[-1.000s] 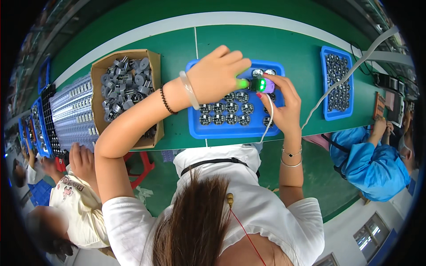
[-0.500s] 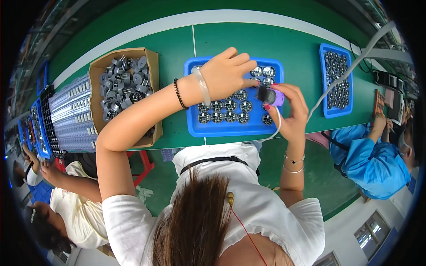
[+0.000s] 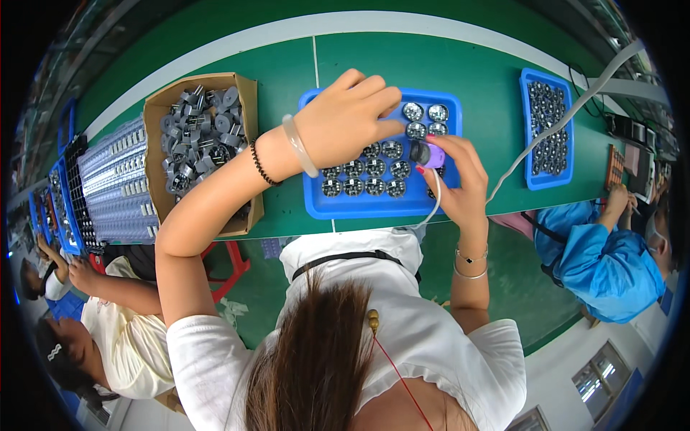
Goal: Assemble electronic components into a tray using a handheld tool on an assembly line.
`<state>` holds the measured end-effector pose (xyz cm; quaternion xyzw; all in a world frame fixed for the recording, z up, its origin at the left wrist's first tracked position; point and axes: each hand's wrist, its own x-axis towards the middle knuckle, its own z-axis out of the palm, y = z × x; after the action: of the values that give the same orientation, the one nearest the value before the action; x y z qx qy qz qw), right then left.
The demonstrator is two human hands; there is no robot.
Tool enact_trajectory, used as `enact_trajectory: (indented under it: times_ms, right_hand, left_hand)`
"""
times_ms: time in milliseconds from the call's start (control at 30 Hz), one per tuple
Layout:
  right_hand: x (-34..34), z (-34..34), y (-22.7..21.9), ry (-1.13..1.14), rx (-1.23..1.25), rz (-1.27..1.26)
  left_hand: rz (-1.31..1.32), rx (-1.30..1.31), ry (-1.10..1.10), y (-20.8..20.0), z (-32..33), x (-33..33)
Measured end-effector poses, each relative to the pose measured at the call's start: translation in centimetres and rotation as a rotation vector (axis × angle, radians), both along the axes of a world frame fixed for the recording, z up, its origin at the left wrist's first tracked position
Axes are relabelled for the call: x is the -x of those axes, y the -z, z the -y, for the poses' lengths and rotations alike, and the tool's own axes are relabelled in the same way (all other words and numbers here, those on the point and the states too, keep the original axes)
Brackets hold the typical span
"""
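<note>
Hands over a blue tray (image 3: 374, 210) on the green counter (image 3: 402, 61); right hand (image 3: 462, 179) closed on a purple-and-black device (image 3: 435, 155), pinched between thumb and fingers above round silvery parts (image 3: 412, 111); left hand (image 3: 352, 118) near the device, fingers partly curled, any hold there indeterminable; cardboard box (image 3: 250, 108) left of the tray.

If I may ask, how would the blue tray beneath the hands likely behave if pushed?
The tray would probably slide rather than tip, being broad and shallow. Its round parts might shift, as no dividers show between them.
</note>
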<state>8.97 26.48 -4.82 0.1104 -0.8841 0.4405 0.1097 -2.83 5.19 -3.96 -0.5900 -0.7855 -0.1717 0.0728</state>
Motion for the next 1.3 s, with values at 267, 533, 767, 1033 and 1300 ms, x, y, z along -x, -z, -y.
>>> enact_trajectory:
  times_ms: [267,533,767,1033,1300]
  right_hand:
    - [-0.1,0.0,0.4,-0.006,0.006,-0.001]
    - [-1.7,-1.5,-0.1,0.122,0.061,-0.02]
    - [-2.4,-1.1,-1.0,-0.021,-0.016,-0.033]
    - [-3.6,-1.4,-1.1,-0.004,0.016,-0.084]
    - [-3.1,-0.6,-0.4,-0.027,-0.031,0.045]
  left_hand:
    - [0.004,-0.022,0.043,1.2,0.6,-1.3]
    - [-0.135,0.026,0.039,2.0,-0.3,-1.7]
    - [-0.135,-0.078,0.048,2.8,-1.8,-2.1]
    - [-0.183,-0.021,0.014,2.3,-2.2,-3.0]
    - [-0.182,0.032,-0.023,1.8,-1.8,-3.5]
